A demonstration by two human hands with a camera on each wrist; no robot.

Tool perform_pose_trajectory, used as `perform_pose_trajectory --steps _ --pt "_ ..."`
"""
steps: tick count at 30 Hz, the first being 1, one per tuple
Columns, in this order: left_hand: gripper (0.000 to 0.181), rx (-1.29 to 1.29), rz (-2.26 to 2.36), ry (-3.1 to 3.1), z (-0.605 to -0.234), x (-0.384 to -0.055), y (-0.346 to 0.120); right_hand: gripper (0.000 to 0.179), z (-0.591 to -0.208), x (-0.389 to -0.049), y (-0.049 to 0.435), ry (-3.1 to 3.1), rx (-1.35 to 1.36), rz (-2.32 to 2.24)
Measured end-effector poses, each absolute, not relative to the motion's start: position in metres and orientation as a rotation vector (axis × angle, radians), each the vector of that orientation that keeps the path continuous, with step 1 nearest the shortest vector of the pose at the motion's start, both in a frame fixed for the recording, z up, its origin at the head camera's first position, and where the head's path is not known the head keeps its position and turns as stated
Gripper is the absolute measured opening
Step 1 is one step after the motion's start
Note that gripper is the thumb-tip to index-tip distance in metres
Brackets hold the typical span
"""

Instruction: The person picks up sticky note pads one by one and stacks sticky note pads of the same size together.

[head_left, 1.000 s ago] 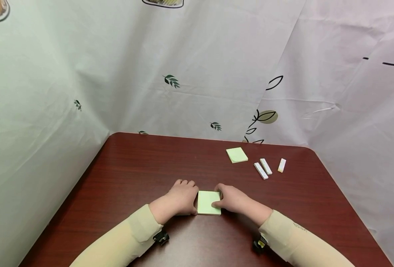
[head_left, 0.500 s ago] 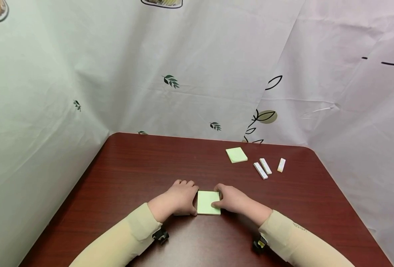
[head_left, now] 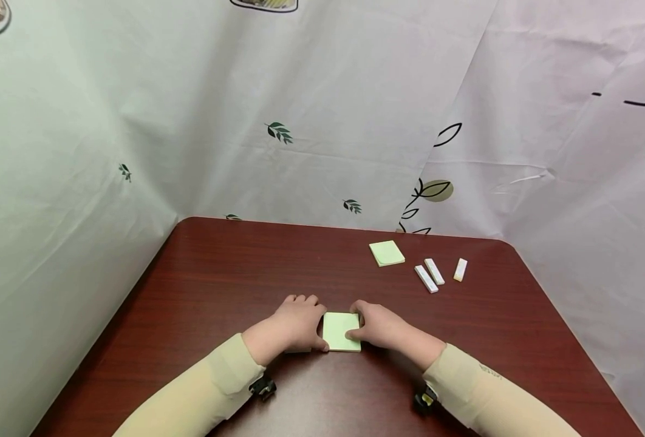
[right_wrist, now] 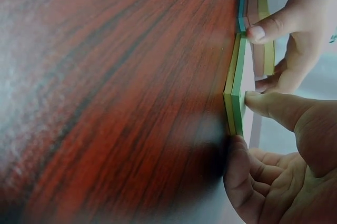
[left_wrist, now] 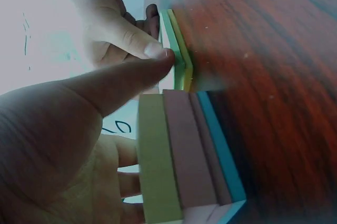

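A pale green sticky note pad [head_left: 336, 331] lies flat in front of me, with a yellow pad [right_wrist: 230, 74] directly under it. My right hand [head_left: 385, 328] pinches its right side, thumb on the top face and index finger at the far edge. Left of it, a stack of sticky note pads has olive [left_wrist: 158, 155], pink [left_wrist: 189, 150] and blue [left_wrist: 221, 153] layers. My left hand [head_left: 296, 323] lies over this stack, hiding most of it in the head view. Its fingers extend behind the stack, and its outstretched thumb touches the green pad's near left corner.
Farther back on the brown table [head_left: 235, 261] sits another pale green sticky note pad [head_left: 386, 253]. To its right are three small white oblong pieces, one of them a left piece [head_left: 426, 279] and one a right piece [head_left: 460, 269]. A white patterned sheet [head_left: 311, 176] hangs behind.
The left thumb has shifted slightly right, from beside the green pad onto its near left corner. The right hand keeps its pinch and the pads stay in place.
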State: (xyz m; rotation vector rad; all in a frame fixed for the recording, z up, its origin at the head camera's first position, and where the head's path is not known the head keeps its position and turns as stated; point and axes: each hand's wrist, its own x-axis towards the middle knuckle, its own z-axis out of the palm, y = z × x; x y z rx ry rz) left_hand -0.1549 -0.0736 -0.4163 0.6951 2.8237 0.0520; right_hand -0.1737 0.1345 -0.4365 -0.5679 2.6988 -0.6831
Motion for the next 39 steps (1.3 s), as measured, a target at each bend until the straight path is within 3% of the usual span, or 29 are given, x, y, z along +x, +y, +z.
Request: perform_pose_trajectory --steps 22,31,39 --pt "0.070 0.693 0.015 2.843 -0.416 -0.157 -0.069 0.036 -0.440 -0.173 0.149 2.765 -0.636 -0.699" --pt "0.070 0.691 0.041 2.842 -0.419 -0.157 -0.071 0.074 -0.432 -0.166 0.182 3.078 -0.779 -0.405" --pt "0.069 0.701 0.072 2.850 -0.418 -0.156 -0.072 0.076 -0.432 -0.161 0.205 3.151 -0.761 -0.325"
